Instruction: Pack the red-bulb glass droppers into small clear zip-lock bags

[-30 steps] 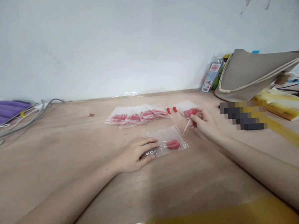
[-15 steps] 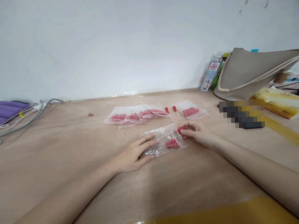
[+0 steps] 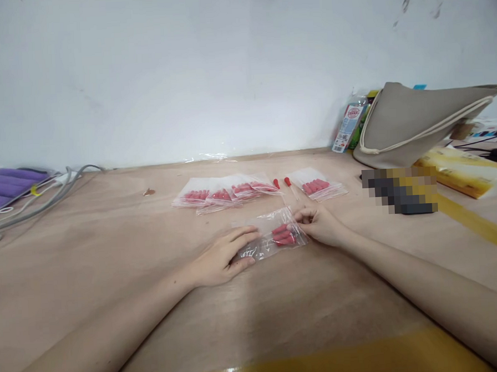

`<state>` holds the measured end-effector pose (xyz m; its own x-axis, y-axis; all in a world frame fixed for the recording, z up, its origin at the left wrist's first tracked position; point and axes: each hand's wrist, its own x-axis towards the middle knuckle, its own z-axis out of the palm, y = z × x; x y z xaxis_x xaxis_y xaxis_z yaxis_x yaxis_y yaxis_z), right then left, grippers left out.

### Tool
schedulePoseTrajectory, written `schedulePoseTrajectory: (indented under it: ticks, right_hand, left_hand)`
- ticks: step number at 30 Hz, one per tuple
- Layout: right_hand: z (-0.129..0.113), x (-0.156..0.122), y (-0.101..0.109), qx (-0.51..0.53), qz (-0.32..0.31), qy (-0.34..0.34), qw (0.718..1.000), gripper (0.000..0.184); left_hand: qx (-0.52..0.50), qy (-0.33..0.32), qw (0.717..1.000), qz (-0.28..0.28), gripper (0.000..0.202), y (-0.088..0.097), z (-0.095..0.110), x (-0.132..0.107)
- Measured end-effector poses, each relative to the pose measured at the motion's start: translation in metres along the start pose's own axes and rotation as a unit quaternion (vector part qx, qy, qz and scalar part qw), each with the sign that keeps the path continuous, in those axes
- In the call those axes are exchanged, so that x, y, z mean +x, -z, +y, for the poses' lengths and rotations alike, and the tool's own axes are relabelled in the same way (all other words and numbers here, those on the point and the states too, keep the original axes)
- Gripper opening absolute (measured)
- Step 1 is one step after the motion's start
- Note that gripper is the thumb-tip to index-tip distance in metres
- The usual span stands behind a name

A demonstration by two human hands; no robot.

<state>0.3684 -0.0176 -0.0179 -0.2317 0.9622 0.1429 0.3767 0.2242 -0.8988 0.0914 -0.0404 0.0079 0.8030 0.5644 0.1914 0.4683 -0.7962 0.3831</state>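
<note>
The left hand is lying palm down across the left end of a clear plastic bag, its fingers pointing rightward and its thumb spreading apart from them; it is pressing rather than pinching. The right forearm is slanting in from the lower right, and the right hand is bending its fingers inward at the bag's right end, its thumb reaching the red droppers inside. Whether its fingertips are clamping a dropper is unclear. The bag is resting flat on the table, in front of two loose droppers.
</note>
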Motion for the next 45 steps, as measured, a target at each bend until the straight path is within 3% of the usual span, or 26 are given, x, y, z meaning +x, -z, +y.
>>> schedulePoseTrajectory:
  ticks: [3,7,11,15,20,23,25,28,32,41,45]
  right_hand:
    - [-0.007,0.01,0.016,-0.097,0.056,-0.02,0.994,0.023]
    - [-0.02,0.04,0.034,-0.313,0.124,-0.01,0.941,0.015]
    - [-0.023,0.077,0.028,-0.413,0.103,-0.078,0.901,0.026]
    - [-0.025,0.093,0.013,-0.416,0.094,-0.175,0.887,0.038]
    - [-0.025,0.077,0.014,-0.32,0.125,-0.16,0.926,0.061]
    - [-0.021,0.055,0.022,-0.162,0.149,-0.137,0.966,0.071]
    - [-0.017,0.038,0.025,-0.024,0.172,-0.119,0.978,0.074]
    - [-0.01,0.021,0.023,0.14,0.242,-0.1,0.955,0.071]
    - [-0.004,0.013,0.012,0.245,0.278,-0.1,0.923,0.049]
    - [-0.012,0.004,-0.008,0.325,0.176,-0.127,0.921,0.015]
    - [-0.009,0.001,-0.004,0.326,0.114,-0.121,0.931,0.017]
  left_hand:
    - [0.001,-0.001,1.0,-0.001,0.043,-0.001,-0.001,0.0]
    - [-0.001,-0.001,1.0,-0.001,0.039,-0.002,-0.004,0.001]
    - [-0.021,-0.03,0.999,0.0,0.036,-0.001,-0.004,0.003]
    - [-0.037,-0.05,0.998,0.001,0.035,0.0,-0.004,0.005]
    - [-0.03,-0.047,0.998,0.015,0.042,0.0,-0.003,0.003]
    - [-0.026,-0.058,0.998,0.015,0.041,0.0,-0.003,0.004]
    - [-0.023,-0.057,0.998,0.018,0.04,0.0,-0.003,0.005]
    - [-0.019,-0.051,0.998,0.018,0.039,0.001,-0.002,0.005]
    - [-0.014,-0.046,0.999,0.01,0.04,0.0,-0.003,0.004]
    - [0.02,-0.012,1.0,-0.008,0.042,-0.002,-0.006,-0.001]
    - [0.031,-0.003,0.999,-0.002,0.041,-0.002,-0.004,-0.001]
